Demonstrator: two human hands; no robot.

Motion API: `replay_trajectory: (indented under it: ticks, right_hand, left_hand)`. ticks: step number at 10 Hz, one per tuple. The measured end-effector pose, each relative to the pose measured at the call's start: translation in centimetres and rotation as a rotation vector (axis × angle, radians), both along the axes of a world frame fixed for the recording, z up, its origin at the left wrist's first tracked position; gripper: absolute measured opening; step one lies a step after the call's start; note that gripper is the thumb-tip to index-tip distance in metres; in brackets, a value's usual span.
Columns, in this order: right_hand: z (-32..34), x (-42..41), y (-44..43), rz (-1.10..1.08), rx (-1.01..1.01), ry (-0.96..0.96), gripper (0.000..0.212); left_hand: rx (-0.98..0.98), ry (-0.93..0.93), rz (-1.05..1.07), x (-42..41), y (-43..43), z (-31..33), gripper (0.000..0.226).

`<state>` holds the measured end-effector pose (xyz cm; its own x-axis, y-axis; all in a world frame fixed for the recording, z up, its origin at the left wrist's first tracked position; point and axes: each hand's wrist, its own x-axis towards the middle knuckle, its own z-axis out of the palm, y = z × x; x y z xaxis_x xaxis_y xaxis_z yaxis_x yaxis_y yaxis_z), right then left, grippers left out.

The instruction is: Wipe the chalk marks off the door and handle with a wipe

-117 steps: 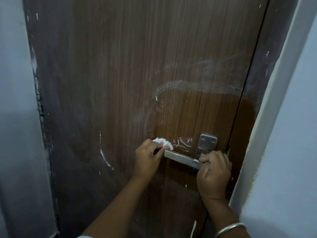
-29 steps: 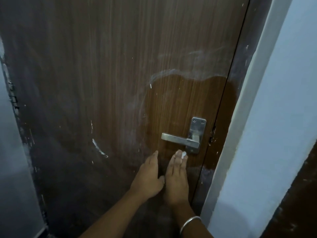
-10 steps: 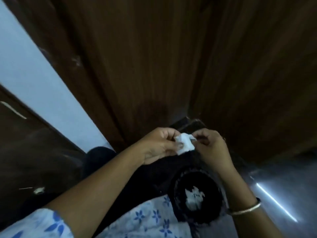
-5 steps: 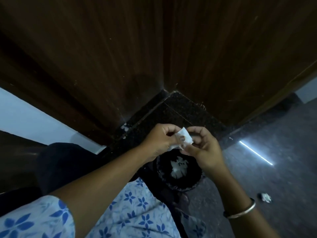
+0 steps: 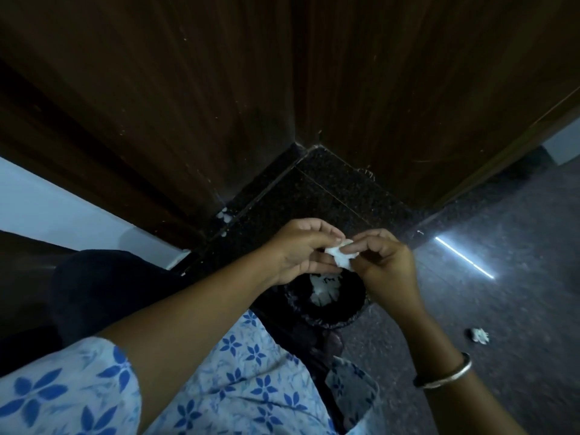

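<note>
Two dark wood panels (image 5: pixel 188 89) meet in a corner behind the bin (image 5: pixel 354 318). The bin is black-lined and holds crumpled white used wipes (image 5: pixel 323 290). Directly above the bin, my left hand (image 5: pixel 301 249) and right hand (image 5: pixel 386 265) both pinch the wipe (image 5: pixel 340 259) at the fingertips; I judge they hold it there to bunch it and drop it in. Right of the bin, one white scrap (image 5: pixel 478 335) lies on the floor.

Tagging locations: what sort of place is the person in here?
Probably an indoor doorway corner, perhaps a home. Wooden door panels meet at a corner, the floor is dark speckled stone, and a black bin of white wipes stands below the wipe in the left hand and right hand.
</note>
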<state>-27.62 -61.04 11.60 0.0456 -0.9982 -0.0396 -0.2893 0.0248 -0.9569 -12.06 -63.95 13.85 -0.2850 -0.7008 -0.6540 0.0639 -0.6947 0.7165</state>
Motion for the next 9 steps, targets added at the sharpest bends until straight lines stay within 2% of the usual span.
replay_trajectory:
  ticks: [1, 2, 3, 4, 5, 6, 7, 9]
  right_hand:
    - [0.1, -1.0, 0.2, 0.025, 0.23, -0.38, 0.033]
    - [-0.1, -1.6, 0.6, 0.039, 0.319, -0.445, 0.03]
    - [-0.5, -1.5, 1.2, -0.034, 0.232, -0.259, 0.031]
    - [-1.5, -1.5, 1.3, -0.054, 0.021, 0.216, 0.028]
    - [-2.6, -1.4, 1.1, 0.187, 0.113, 0.557, 0.045]
    - [-3.3, -1.4, 1.0, 0.239, 0.219, 0.661, 0.052]
    - [-3.5, -1.4, 0.8, 0.249, 0.258, 0.673, 0.044]
    - [-3.4, -2.0, 0.1, 0.213, 0.339, 0.663, 0.043]
  left_hand:
    - [-0.073, -0.072, 0.029, -0.5, 0.3, -0.6, 0.02]
    - [-0.166, -0.098, 0.044, -0.8, 0.8, -1.3, 0.019]
    - [-0.283, -0.199, 0.057, -1.3, 1.3, -2.2, 0.021]
    - [-0.34, -0.378, -0.04, -1.3, 1.5, -3.3, 0.016]
    - [-0.239, -0.616, -0.313, -0.4, 1.4, -4.5, 0.052]
    - [-0.192, -0.601, -0.329, 0.6, 1.5, -4.9, 0.054]
    - [-0.16, -0.581, -0.355, 1.0, 1.5, -5.0, 0.052]
    - [-0.162, -0.541, -0.322, 1.4, 1.5, -5.0, 0.051]
